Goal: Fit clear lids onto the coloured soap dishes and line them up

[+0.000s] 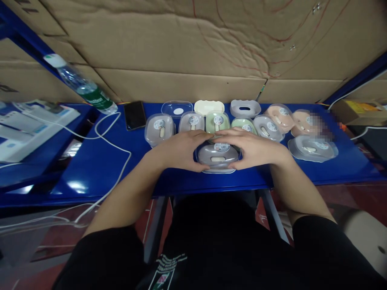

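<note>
A grey soap box with a clear domed lid and a round sticker sits near the front edge of the blue table. My left hand wraps its left side, and my right hand wraps its right side. Both thumbs are at the front and the fingers meet at the back. Just behind stand similar lidded boxes: a grey one, a green one and another green one partly hidden by my right hand. A pale oblong piece shows through the lid of the held box.
More lidded boxes stand right, including peach and grey. At the back are a clear lid, a cream tray and a grey tray. A phone, water bottle and white cable are left.
</note>
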`<control>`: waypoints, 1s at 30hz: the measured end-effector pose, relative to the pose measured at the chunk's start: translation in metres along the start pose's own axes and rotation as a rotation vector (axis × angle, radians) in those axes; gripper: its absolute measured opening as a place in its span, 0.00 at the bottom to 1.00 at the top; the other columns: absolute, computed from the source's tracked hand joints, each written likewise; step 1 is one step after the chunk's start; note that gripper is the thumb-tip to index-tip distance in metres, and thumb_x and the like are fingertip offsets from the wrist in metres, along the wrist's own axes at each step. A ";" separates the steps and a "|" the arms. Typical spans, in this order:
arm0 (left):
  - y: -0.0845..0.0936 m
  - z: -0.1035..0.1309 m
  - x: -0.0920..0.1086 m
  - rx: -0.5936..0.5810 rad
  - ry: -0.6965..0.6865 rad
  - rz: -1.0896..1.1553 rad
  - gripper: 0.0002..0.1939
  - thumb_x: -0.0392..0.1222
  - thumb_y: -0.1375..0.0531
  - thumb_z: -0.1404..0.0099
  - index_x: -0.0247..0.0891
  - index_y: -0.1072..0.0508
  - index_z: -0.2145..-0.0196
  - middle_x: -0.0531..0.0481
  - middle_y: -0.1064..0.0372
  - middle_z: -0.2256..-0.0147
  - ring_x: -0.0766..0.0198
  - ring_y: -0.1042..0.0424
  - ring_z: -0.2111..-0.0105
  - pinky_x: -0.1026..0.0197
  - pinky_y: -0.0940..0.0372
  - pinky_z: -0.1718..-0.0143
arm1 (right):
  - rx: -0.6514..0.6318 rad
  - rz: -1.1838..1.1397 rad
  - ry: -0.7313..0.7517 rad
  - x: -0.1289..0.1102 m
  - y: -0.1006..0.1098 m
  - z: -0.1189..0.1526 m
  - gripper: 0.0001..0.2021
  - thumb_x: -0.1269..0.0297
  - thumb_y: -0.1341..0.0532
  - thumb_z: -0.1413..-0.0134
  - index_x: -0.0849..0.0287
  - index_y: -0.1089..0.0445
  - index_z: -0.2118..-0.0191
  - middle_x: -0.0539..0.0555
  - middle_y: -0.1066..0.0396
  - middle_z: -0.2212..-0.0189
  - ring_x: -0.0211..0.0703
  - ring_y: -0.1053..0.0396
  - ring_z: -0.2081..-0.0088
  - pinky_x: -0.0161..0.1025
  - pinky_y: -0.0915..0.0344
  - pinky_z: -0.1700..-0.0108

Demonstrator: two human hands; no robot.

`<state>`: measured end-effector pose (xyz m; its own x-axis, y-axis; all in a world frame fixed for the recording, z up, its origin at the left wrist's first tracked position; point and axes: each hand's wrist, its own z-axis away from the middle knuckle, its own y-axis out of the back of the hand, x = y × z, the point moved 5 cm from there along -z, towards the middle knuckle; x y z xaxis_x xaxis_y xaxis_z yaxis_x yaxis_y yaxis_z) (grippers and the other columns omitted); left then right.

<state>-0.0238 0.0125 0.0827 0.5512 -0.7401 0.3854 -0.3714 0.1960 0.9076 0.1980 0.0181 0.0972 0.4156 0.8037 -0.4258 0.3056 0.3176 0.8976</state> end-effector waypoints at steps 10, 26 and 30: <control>-0.011 -0.002 0.005 -0.052 -0.017 -0.028 0.41 0.55 0.27 0.37 0.44 0.29 0.30 0.39 0.24 0.33 0.42 0.23 0.34 0.43 0.30 0.32 | -0.095 -0.049 -0.106 0.000 -0.003 0.000 0.40 0.48 0.19 0.49 0.49 0.25 0.31 0.60 0.24 0.33 0.66 0.26 0.34 0.60 0.30 0.33; -0.018 -0.004 0.003 -0.137 0.016 -0.038 0.41 0.59 0.27 0.38 0.42 0.28 0.32 0.38 0.22 0.36 0.41 0.21 0.37 0.43 0.29 0.35 | -0.100 -0.045 -0.150 0.002 -0.011 -0.002 0.41 0.49 0.18 0.54 0.52 0.25 0.33 0.61 0.21 0.38 0.68 0.24 0.39 0.60 0.27 0.40; -0.023 -0.005 0.001 -0.127 0.019 -0.024 0.43 0.61 0.26 0.40 0.42 0.29 0.33 0.36 0.22 0.37 0.39 0.21 0.38 0.41 0.28 0.36 | -0.119 -0.015 -0.191 -0.001 -0.012 -0.003 0.41 0.52 0.18 0.55 0.53 0.25 0.34 0.61 0.21 0.40 0.67 0.23 0.40 0.59 0.26 0.41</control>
<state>-0.0105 0.0104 0.0634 0.5729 -0.7337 0.3653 -0.2608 0.2593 0.9299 0.1917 0.0148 0.0871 0.5701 0.6922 -0.4424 0.2142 0.3946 0.8935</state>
